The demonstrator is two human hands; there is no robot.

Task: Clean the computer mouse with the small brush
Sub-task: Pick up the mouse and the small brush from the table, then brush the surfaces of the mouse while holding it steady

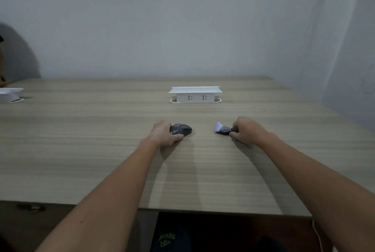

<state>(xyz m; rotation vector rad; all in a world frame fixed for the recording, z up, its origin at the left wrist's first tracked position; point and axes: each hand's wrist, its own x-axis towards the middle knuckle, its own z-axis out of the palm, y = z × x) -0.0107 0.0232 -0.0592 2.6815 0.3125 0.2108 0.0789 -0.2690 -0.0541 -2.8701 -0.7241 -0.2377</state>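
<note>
Brushing is not yet begun: your left hand point(162, 134) grips the mouse point(181, 129) before the socket box point(195, 95); your right hand point(246, 131) pinches the small brush point(222, 129) beside the mouse, apart.

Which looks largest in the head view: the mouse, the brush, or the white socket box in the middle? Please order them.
1. Socket box, clearly the largest, though it stands farthest away.
2. Mouse, partly hidden by the left hand.
3. Brush, partly hidden by the right hand.
Mouse and brush look close in size.
</note>
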